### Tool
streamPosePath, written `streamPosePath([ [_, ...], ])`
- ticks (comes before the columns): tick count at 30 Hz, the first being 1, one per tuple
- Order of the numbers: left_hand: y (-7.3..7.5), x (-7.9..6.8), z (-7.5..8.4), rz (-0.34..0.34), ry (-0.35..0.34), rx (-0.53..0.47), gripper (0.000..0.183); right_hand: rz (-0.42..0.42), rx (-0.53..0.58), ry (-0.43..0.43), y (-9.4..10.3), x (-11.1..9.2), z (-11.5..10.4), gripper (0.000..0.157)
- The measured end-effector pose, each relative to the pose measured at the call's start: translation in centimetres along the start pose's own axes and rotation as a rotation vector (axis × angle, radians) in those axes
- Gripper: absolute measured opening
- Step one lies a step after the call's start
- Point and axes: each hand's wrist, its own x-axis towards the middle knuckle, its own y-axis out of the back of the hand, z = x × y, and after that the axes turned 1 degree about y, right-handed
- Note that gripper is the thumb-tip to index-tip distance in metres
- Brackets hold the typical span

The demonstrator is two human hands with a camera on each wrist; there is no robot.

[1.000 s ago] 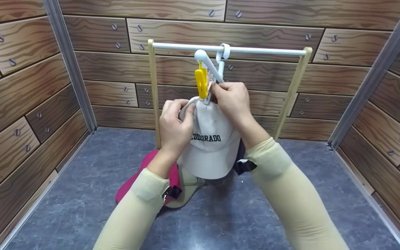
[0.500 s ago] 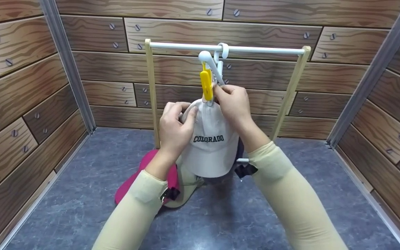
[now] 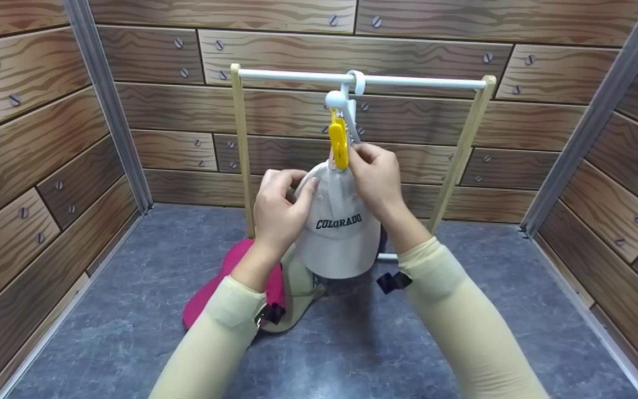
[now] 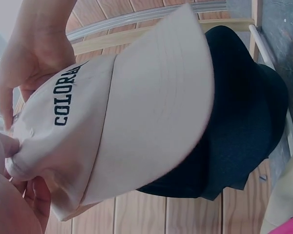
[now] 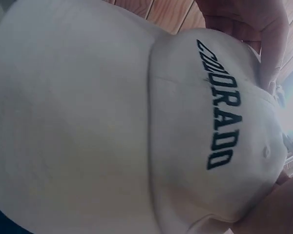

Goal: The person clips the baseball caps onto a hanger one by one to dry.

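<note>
A white baseball cap point(image 3: 335, 244) lettered COLORADO hangs upright beneath a white hanger point(image 3: 336, 100), its brim pointing down. My left hand point(image 3: 283, 202) pinches the side of its crown, thumb in front and fingers behind. At the top of the crown, a yellow clip point(image 3: 339, 145) dangles from the hanger's ball end. My right hand point(image 3: 375, 172) pinches a clip just right of the yellow one; its fingertips largely hide that clip. Behind the white cap, a dark navy cap point(image 4: 239, 117) shows in the left wrist view.
The hanger hooks over the white bar point(image 3: 424, 82) of a rack with wooden posts point(image 3: 241, 149). A pink cap point(image 3: 214, 296) and a beige cap point(image 3: 297, 302) lie on the grey surface at left, partly under my left forearm. Wood-patterned walls enclose the sides and back.
The hanger's ball end, yellow clip and cap top have shifted right and slightly down. Both hands moved slightly down with the cap, keeping their hold, and its brim has risen a little.
</note>
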Motion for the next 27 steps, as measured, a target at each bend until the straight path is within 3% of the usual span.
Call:
streamPosePath([
  [13, 0.2, -1.1, -1.0, -0.012, -0.022, -0.003, 0.019, 0.025, 0.005, 0.141, 0.0, -1.8, 2.0, 0.018],
  [27, 0.8, -2.7, -2.0, -0.033, -0.014, 0.02, 0.036, 0.098, -0.085, 0.325, -0.1, -4.1, 5.3, 0.034],
])
